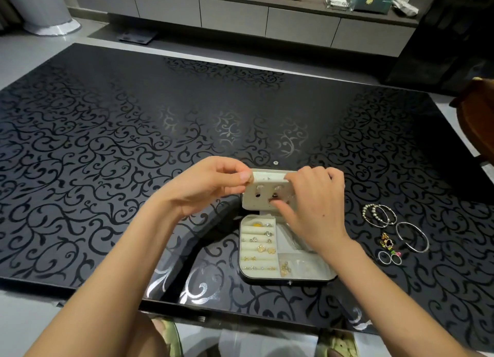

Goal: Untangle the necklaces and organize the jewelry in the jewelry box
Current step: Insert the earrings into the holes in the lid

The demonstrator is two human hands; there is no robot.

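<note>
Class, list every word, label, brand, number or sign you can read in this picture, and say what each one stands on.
No text here can be read as words or numbers.
Teal tissue box: a gold emblem only, no legible lettering.
Earring panel of the jewelry box: a faint grey mark near its top edge, too small to read.
</note>
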